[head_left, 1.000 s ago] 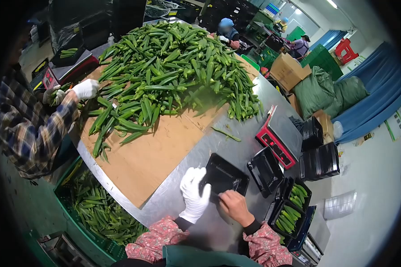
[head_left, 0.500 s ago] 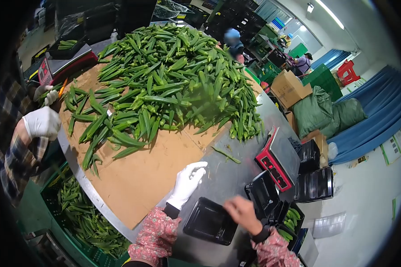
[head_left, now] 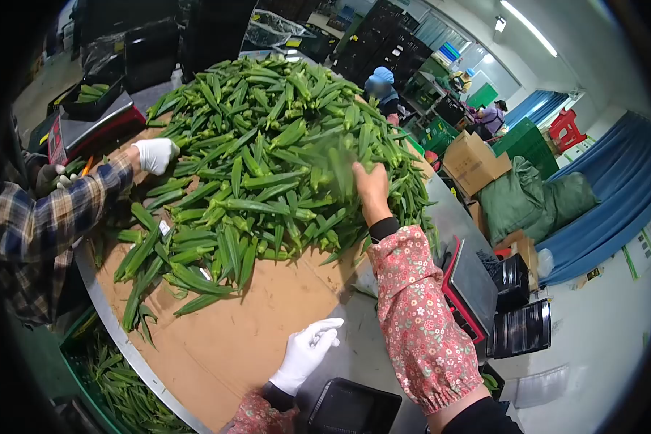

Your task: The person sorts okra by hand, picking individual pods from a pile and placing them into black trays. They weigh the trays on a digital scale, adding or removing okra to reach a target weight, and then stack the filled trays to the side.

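A large heap of okra pods (head_left: pixel 267 166) covers the far part of the table. My right hand (head_left: pixel 369 186), bare, reaches onto the heap's right side; its fingers are bent at some pods, and what lies between them is blurred. Lower down, my left hand (head_left: pixel 309 354) in a white glove is held over the cardboard sheet's right edge, fingers apart and nothing in them. Just below and right of that glove sits a black plastic tray (head_left: pixel 354 409), with no pods visible inside.
At the left a co-worker's gloved hand (head_left: pixel 155 155) touches the heap. A red scale (head_left: pixel 470 289) stands at the right, another scale (head_left: pixel 98 129) at the back left. Below the table edge is a green crate (head_left: pixel 87 383) of okra. Boxes and sacks stand back right.
My right hand has moved from beside the black tray up to the okra heap. The co-worker's gloved hand has reached right onto the pods. The camera view has shifted slightly.
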Demonstrator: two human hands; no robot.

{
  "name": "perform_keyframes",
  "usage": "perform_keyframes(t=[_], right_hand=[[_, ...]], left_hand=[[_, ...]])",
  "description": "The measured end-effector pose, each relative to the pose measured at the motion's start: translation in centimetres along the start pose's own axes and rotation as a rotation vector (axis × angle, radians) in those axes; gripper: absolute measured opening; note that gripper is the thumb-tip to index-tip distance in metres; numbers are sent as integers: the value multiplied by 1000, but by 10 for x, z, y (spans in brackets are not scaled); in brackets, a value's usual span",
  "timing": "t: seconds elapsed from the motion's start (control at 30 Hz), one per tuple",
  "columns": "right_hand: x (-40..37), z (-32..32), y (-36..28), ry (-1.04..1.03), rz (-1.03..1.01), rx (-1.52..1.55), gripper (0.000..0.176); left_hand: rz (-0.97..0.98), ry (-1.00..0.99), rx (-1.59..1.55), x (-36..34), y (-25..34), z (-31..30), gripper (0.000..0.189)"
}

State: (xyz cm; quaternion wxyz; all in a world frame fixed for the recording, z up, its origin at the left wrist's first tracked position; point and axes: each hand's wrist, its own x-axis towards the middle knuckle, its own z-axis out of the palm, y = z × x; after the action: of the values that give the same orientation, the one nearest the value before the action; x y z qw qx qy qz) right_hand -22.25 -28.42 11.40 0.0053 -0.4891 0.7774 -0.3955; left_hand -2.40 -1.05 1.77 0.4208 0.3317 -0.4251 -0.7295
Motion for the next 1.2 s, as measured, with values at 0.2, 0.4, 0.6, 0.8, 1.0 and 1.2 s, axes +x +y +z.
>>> perform_keyframes(t=[0.2, 0.4, 0.6, 0.8, 1.0, 1.2], right_hand=[[-76, -74, 4, -260, 109, 716, 22], [-198, -120, 35, -775, 188, 444, 23], [-249, -109, 48, -1020, 132, 286, 32], [-226, -118, 40, -1076, 779, 844, 46], [-227, -120, 35, -1080, 786, 928, 58], [-219, -119, 26, -856, 678, 897, 52]], left_hand=[[-62, -12, -185, 0, 10, -6, 30], [79, 88, -654, 12, 3, -2, 47], [-89, -7, -825, 13, -14, -16, 45], [-140, 18, -972, 18, -14, -17, 46], [-86, -113, -987, 18, -6, -15, 56], [-164, -61, -1196, 16, -3, -19, 56]])
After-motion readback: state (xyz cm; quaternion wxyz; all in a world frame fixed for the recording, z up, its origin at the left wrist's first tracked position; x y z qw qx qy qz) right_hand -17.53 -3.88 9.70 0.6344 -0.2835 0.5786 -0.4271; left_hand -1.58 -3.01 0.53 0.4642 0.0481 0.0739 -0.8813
